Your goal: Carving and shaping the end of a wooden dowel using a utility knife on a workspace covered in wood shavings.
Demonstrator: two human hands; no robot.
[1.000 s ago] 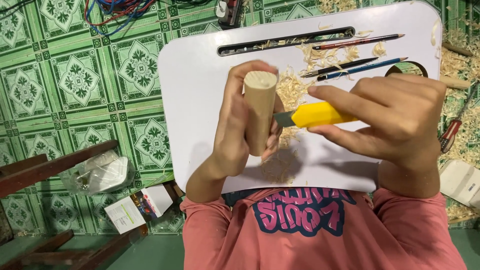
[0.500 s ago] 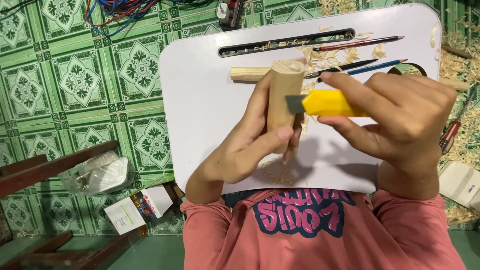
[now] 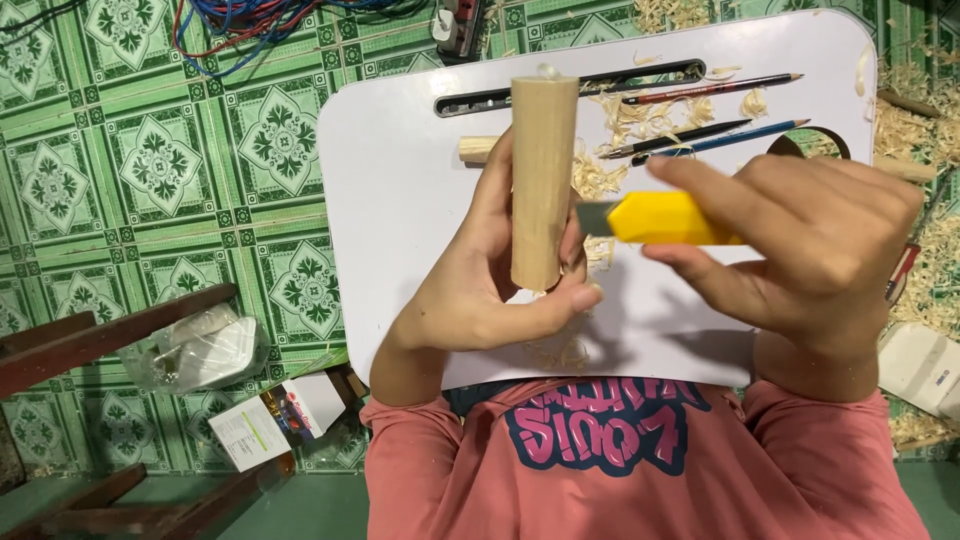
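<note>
While my left hand [image 3: 490, 290] grips its lower end, the dowel [image 3: 543, 180] shows pale, smooth, round, long axis 12–6, top toward 12, over the white board [image 3: 400, 200]. Right hand [image 3: 810, 240], at 3, clamps a yellow knife [image 3: 665, 218], blade touching dowel.

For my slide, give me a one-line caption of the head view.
Left hand holds a wooden dowel upright over a white lap desk while the right hand sets a yellow utility knife against it.

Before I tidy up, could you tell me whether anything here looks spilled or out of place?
Yes: wood shavings are scattered over the white tray around the pencils, with more on the floor at its right edge.
</note>
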